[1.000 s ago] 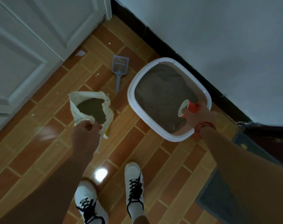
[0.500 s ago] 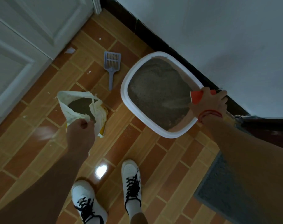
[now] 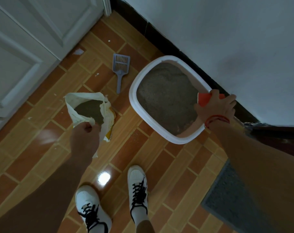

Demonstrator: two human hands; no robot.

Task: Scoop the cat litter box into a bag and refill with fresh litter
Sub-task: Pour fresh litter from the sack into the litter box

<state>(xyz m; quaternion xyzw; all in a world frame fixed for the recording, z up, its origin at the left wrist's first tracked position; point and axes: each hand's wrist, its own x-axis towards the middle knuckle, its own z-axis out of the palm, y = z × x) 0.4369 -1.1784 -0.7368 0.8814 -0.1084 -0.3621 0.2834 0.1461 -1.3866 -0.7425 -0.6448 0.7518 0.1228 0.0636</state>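
Under the right hand (image 3: 216, 107) is an orange cup (image 3: 203, 99), gripped with fingers curled round it and held low, just above the litter (image 3: 164, 98). It is at the corner of the box (image 3: 132, 98) nearest that hand. I cannot tell which way its mouth faces, but so low a hold suggests emptying without spill. Beyond the fingertips the box touches the wall (image 3: 226, 39), so the reach comes from the open side. The left hand (image 3: 85, 134) pinches the near rim of the bag (image 3: 70, 106), probably to prop the mouth open for another dip, and more litter shows inside. Past the bag, between both hands and farther out, the scoop (image 3: 120, 68) lies flat on the floor, untouched. Refilling looks under way.
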